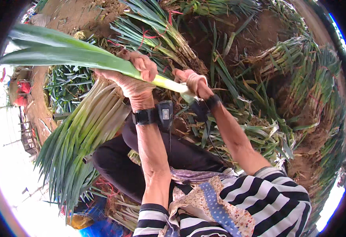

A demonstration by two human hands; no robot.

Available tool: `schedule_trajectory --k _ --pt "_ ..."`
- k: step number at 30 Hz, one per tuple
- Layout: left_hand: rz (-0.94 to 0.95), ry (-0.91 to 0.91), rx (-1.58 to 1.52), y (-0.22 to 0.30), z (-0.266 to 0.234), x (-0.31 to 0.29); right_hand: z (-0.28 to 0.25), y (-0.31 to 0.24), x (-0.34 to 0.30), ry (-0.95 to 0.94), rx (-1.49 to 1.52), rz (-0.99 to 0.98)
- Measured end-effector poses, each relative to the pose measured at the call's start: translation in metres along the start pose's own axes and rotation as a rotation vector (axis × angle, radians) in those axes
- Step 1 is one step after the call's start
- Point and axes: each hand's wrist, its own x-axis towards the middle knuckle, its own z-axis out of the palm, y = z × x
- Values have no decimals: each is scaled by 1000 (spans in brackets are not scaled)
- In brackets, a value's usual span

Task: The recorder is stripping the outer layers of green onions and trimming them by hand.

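A single thick leek (84,57) slants across the view, its broad green leaves to the upper left and its pale shaft to the right. My left hand (145,68) is wrapped round it where green turns to white. At the pale lower end, my right hand (196,83) has its fingers curled in, gripping the end of the shaft and its outer skin; the root end is partly hidden there. Below my left hand, a large pile of leeks (90,114) lies with white shafts toward my knees and green leaves fanning to the lower left.
Bundles of leeks (173,39) tied with red string lie ahead on bare soil. More bundles (311,75) line the right side. Loose stripped leaves (255,134) litter the ground by my right forearm. A blue plastic sheet (98,227) shows at the lower left. Both wrists carry strapped devices.
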Motion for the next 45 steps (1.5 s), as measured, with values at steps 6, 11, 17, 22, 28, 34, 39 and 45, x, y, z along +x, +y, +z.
schedule_trajectory --k 6,11,17,22,28,34,39,45 --pt "-52 111 -23 -4 14 5 -54 47 -14 510 -335 49" --pt "-95 268 -8 13 13 -1 18 -31 -79 540 37 -444" --pt "-57 224 71 -21 18 -6 47 -9 -31 453 -491 -808" --pt "-178 -60 -210 -30 18 -24 32 5 -32 -249 -344 -702" --pt "-159 44 -121 -27 18 -18 -15 49 -41 52 -437 381" --pt "-129 116 -46 3 0 -4 -43 21 -85 -28 -89 -455" --pt "-100 465 70 7 -13 8 -11 -27 -116 -134 -552 -246" --pt "-79 838 222 46 -43 6 -33 31 -185 40 -882 -493"
